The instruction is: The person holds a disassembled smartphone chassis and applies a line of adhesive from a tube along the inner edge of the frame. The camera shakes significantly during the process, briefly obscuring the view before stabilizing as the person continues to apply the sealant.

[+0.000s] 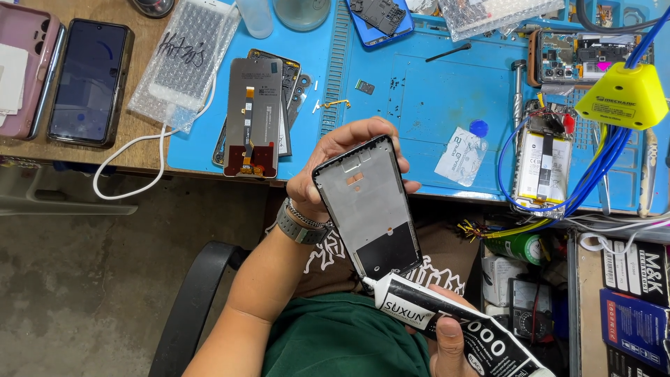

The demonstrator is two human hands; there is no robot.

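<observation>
Blue repair mat behind; left hand fingers wrap grey rectangular phone frame; right hand fingers grip black-and-white glue tube, nozzle touching frame's bottom edge.

A wooden worktop carries a blue repair mat. Near its left edge lies a dark phone; at the mat's front edge a display panel, toward the right edge a phone battery.
</observation>
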